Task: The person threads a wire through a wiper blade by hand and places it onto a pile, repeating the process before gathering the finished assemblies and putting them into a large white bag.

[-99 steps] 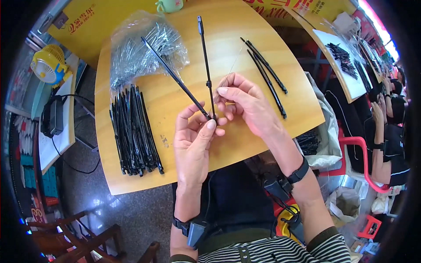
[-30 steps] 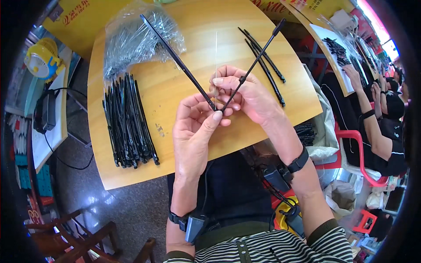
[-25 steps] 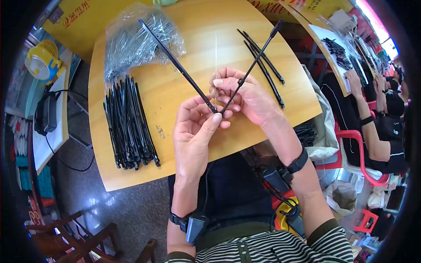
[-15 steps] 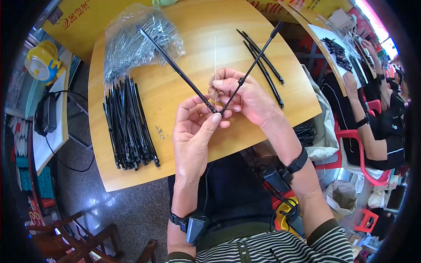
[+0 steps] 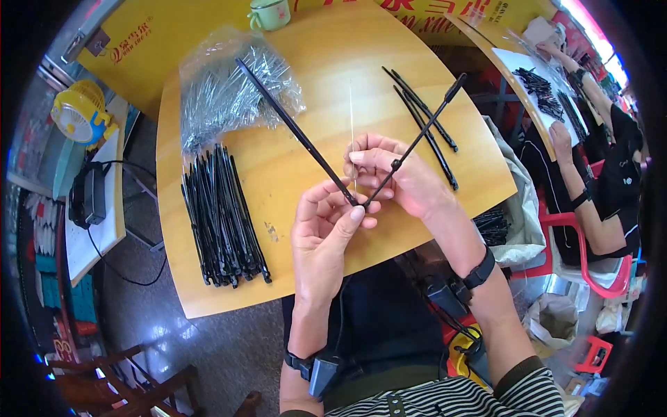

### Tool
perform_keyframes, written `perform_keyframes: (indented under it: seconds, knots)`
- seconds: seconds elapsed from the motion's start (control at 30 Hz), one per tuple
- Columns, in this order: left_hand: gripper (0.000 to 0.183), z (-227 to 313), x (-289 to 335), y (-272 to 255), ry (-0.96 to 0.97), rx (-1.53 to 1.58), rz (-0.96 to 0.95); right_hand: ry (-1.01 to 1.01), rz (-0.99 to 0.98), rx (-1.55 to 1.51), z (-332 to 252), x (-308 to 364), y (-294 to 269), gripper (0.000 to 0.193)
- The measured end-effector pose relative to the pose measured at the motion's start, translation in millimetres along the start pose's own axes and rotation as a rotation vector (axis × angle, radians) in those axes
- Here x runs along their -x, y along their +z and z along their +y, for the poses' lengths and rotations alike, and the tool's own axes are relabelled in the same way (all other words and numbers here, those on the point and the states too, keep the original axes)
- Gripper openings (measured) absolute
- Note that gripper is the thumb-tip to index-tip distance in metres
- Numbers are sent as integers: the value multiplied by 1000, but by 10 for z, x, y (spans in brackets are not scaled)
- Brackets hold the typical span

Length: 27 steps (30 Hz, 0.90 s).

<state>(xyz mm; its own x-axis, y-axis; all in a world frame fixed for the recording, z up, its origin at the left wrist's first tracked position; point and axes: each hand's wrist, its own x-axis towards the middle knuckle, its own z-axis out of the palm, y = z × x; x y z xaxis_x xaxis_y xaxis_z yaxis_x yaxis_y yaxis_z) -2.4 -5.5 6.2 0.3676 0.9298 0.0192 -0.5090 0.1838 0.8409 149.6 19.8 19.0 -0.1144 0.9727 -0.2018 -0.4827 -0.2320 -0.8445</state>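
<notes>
Our left hand (image 5: pixel 318 247) pinched two black rods (image 5: pixel 295 129), our right hand (image 5: pixel 410 178) a thin wire (image 5: pixel 351 115) (a black bundle (image 5: pixel 224 222) lay at left).

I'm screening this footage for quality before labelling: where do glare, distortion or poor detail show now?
Head view: the wooden table has edges bowed by the fisheye, black fills the corners; also in the head view, the floor shows bright reflections, the plastic bag glints, and the thin wire in the right hand looks faint against the tabletop.
</notes>
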Motion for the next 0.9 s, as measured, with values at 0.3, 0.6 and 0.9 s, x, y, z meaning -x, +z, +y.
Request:
perform_keyframes:
  seconds: [0.3, 0.6, 0.9]
  knots:
    - [33, -3, -19, -9, -1, -2, 16, -4, -106, -51, -5, 4, -14, 11]
    - [33, 1, -14, -6, -11, -20, 19, -11, -89, -16, 4, -8, -28, 11]
    - [35, 15, 2, -2, -3, 17, 7, 8, -87, -56, 3, -9, -37, 10]
